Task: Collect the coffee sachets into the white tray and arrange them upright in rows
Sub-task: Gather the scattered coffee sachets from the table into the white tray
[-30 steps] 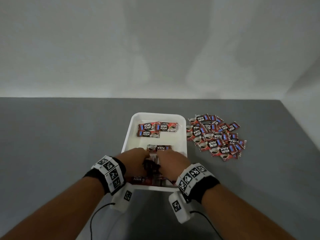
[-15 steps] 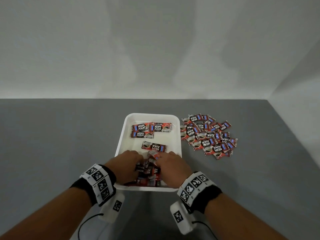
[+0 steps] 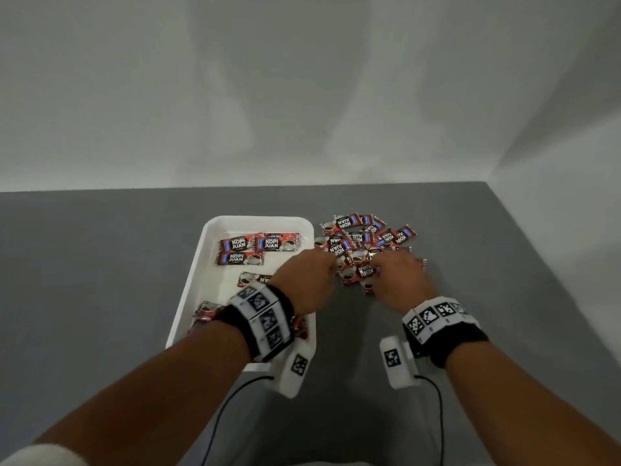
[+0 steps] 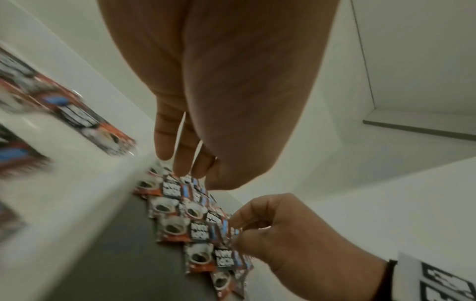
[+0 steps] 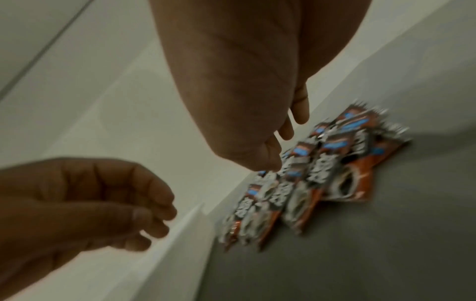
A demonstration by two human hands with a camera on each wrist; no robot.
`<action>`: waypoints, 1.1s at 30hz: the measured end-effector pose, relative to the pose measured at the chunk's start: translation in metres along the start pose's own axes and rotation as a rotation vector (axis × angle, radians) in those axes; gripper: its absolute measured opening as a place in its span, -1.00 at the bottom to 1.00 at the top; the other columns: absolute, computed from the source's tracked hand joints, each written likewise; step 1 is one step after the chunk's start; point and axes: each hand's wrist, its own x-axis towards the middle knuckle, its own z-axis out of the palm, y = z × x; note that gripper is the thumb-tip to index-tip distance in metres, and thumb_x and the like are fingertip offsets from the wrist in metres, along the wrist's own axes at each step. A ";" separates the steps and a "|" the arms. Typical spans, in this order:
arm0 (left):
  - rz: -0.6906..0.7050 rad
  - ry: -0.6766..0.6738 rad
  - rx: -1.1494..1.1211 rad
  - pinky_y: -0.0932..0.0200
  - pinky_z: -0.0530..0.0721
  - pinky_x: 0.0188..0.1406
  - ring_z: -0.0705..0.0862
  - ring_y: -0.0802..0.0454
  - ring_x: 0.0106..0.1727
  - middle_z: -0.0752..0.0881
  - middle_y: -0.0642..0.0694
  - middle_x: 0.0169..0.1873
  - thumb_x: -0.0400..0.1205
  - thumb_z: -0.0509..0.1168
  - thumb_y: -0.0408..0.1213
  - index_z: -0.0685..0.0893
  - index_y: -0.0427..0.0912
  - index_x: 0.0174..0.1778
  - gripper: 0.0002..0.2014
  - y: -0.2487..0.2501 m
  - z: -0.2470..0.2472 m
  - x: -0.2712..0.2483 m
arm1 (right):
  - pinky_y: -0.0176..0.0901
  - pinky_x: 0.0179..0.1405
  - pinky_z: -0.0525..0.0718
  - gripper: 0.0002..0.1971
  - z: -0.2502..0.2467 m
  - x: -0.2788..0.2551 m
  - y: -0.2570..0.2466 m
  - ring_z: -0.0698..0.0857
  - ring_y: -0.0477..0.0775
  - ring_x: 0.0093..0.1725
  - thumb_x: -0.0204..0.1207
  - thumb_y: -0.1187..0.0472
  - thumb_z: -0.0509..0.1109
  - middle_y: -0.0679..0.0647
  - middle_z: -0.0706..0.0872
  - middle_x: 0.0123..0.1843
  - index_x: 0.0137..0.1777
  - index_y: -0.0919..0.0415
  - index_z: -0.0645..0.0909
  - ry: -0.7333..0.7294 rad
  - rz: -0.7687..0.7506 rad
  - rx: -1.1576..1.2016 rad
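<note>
The white tray (image 3: 205,264) holds three red-and-black coffee sachets (image 3: 258,245) lying flat at its far end. Another lies mid-tray, and more sit at the near end (image 3: 205,312), partly hidden by my left wrist. A loose pile of sachets (image 3: 366,235) lies on the grey table right of the tray. My left hand (image 3: 331,264) reaches over the tray's right rim to the pile's edge. Its fingers (image 4: 180,163) are loosely bent and empty. My right hand (image 3: 378,265) is on the pile, with thumb and forefinger pinching the edge of one sachet (image 4: 234,232).
The grey table (image 3: 100,297) runs wide to the left of the tray and in front of me. White walls stand behind the table and along its right edge. Camera cables (image 3: 437,415) hang from both wrists near the table's front.
Both hands left the near end of the tray and moved right to the loose pile on the table. The right hand now pinches a sachet there.
</note>
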 end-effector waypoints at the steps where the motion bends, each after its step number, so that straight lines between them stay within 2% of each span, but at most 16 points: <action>1: 0.001 -0.012 0.018 0.02 0.67 -0.03 0.73 -0.22 0.05 0.75 -0.17 -0.02 0.59 0.27 -0.33 0.68 -0.21 0.00 -0.87 0.011 0.005 0.015 | 0.01 0.17 0.61 -0.86 -0.001 0.001 0.010 0.64 0.22 0.21 0.56 0.22 0.42 0.13 0.75 0.06 0.05 0.11 0.78 -0.016 0.031 -0.024; 4: 0.016 -0.037 0.107 -0.08 0.75 0.08 0.76 -0.24 0.10 0.79 -0.26 0.05 0.59 0.31 -0.38 0.74 -0.29 0.07 -0.81 0.034 0.022 0.055 | 0.10 0.22 0.68 -0.80 0.002 0.003 0.027 0.66 0.25 0.22 0.56 0.11 0.45 0.15 0.74 0.12 0.15 -0.01 0.79 -0.047 0.031 -0.005; 7: -0.001 -0.083 0.186 -0.04 0.76 0.13 0.76 -0.21 0.16 0.78 -0.25 0.11 0.66 0.27 -0.41 0.72 -0.29 0.13 -0.81 0.045 0.038 0.084 | 0.07 0.22 0.69 -0.78 0.009 0.004 0.033 0.70 0.23 0.21 0.58 0.14 0.41 0.11 0.79 0.13 0.18 0.09 0.77 -0.031 -0.047 -0.031; 10: -0.042 -0.132 0.202 -0.01 0.72 0.24 0.73 -0.20 0.25 0.74 -0.27 0.24 0.73 0.25 -0.40 0.69 -0.31 0.25 -0.78 0.046 0.054 0.102 | 0.07 0.41 0.54 -0.72 0.016 0.004 0.038 0.61 0.21 0.34 0.65 0.17 0.35 0.13 0.72 0.31 0.34 0.13 0.66 -0.069 -0.091 -0.116; 13: -0.087 -0.159 0.205 -0.02 0.69 0.32 0.71 -0.19 0.31 0.72 -0.26 0.30 0.75 0.26 -0.35 0.64 -0.29 0.33 -0.75 0.048 0.065 0.104 | 0.17 0.57 0.39 -0.69 0.020 0.005 0.043 0.52 0.22 0.42 0.68 0.13 0.34 0.11 0.68 0.38 0.39 0.10 0.61 -0.114 -0.107 -0.126; 16: -0.095 -0.144 0.207 -0.01 0.67 0.31 0.71 -0.21 0.31 0.71 -0.27 0.31 0.76 0.22 -0.38 0.61 -0.31 0.35 -0.74 0.047 0.071 0.101 | 0.13 0.55 0.42 -0.72 0.021 0.003 0.048 0.57 0.17 0.36 0.68 0.13 0.34 0.08 0.70 0.34 0.36 0.06 0.61 -0.126 -0.139 -0.107; 18: -0.096 -0.127 0.181 0.00 0.70 0.28 0.72 -0.21 0.29 0.71 -0.28 0.29 0.74 0.24 -0.40 0.61 -0.33 0.33 -0.74 0.047 0.069 0.098 | 0.01 0.37 0.53 -0.73 0.018 0.000 0.049 0.65 0.16 0.29 0.66 0.19 0.35 0.11 0.73 0.28 0.34 0.10 0.65 -0.154 -0.151 -0.082; 20: -0.080 -0.127 0.127 0.03 0.74 0.11 0.75 -0.15 0.14 0.75 -0.23 0.14 0.70 0.28 -0.37 0.68 -0.33 0.19 -0.80 0.050 0.062 0.097 | -0.07 0.14 0.60 -0.74 0.012 0.000 0.051 0.71 0.18 0.20 0.63 0.27 0.36 0.14 0.76 0.19 0.28 0.17 0.70 -0.175 -0.155 -0.022; 22: -0.046 -0.067 0.076 0.12 0.64 -0.23 0.67 0.00 -0.21 0.69 -0.07 -0.21 0.66 0.29 -0.35 0.68 -0.28 -0.12 -0.90 0.050 0.051 0.097 | -0.16 -0.02 0.56 -0.78 0.002 0.000 0.054 0.74 0.16 0.08 0.55 0.32 0.43 0.06 0.76 0.02 0.17 0.20 0.73 -0.210 -0.161 0.085; 24: -0.061 0.028 0.012 0.14 0.44 -0.42 0.48 0.08 -0.46 0.52 0.02 -0.48 0.60 0.26 -0.37 0.46 -0.17 -0.43 -0.73 0.045 0.044 0.105 | -0.20 -0.12 0.50 -0.85 -0.013 0.004 0.062 0.69 0.06 -0.07 0.50 0.33 0.50 -0.09 0.66 -0.15 0.02 0.12 0.72 -0.217 -0.134 0.179; 25: -0.075 0.036 -0.003 0.17 0.40 -0.45 0.47 0.05 -0.49 0.49 0.04 -0.52 0.59 0.25 -0.38 0.39 -0.14 -0.47 -0.69 0.040 0.043 0.110 | -0.19 -0.17 0.50 -0.85 -0.021 0.007 0.066 0.66 0.02 -0.14 0.48 0.33 0.51 -0.13 0.63 -0.20 -0.06 0.06 0.67 -0.199 -0.102 0.214; 27: -0.120 0.001 -0.023 0.23 0.48 -0.48 0.60 0.02 -0.40 0.61 0.02 -0.44 0.58 0.27 -0.35 0.46 -0.13 -0.37 -0.79 0.034 0.043 0.118 | -0.20 -0.26 0.51 -0.84 -0.033 0.010 0.073 0.62 0.00 -0.23 0.48 0.36 0.46 -0.12 0.63 -0.23 -0.16 0.08 0.61 -0.150 -0.045 0.271; 28: -0.138 -0.015 -0.057 0.19 0.63 -0.39 0.69 0.01 -0.29 0.69 -0.01 -0.30 0.59 0.30 -0.32 0.53 -0.15 -0.20 -0.92 0.035 0.043 0.119 | -0.21 -0.30 0.50 -0.88 -0.035 0.012 0.077 0.59 0.02 -0.26 0.48 0.38 0.42 -0.08 0.63 -0.24 -0.15 0.14 0.60 -0.132 -0.020 0.283; 30: -0.120 -0.032 -0.085 0.06 0.77 -0.05 0.75 -0.06 -0.02 0.75 -0.09 0.00 0.60 0.38 -0.26 0.58 -0.20 0.16 -0.76 0.034 0.048 0.123 | -0.17 -0.37 0.47 -0.92 -0.035 0.011 0.077 0.56 0.06 -0.29 0.53 0.41 0.34 0.00 0.61 -0.26 -0.09 0.23 0.58 -0.140 0.023 0.300; 31: -0.103 -0.072 -0.041 0.05 0.76 0.05 0.74 -0.10 0.07 0.75 -0.12 0.08 0.62 0.41 -0.26 0.60 -0.23 0.24 -0.70 0.035 0.053 0.125 | -0.15 -0.39 0.45 -0.93 -0.032 0.011 0.075 0.56 0.05 -0.29 0.57 0.39 0.32 0.02 0.61 -0.25 -0.05 0.23 0.56 -0.151 0.038 0.296; 33: -0.078 -0.148 0.124 0.03 0.75 0.08 0.74 -0.16 0.14 0.74 -0.18 0.16 0.63 0.43 -0.27 0.65 -0.25 0.27 -0.69 0.039 0.060 0.124 | -0.17 -0.38 0.43 -0.98 -0.024 0.007 0.070 0.57 -0.02 -0.27 0.66 0.28 0.31 0.01 0.61 -0.18 0.01 0.16 0.53 -0.203 0.034 0.264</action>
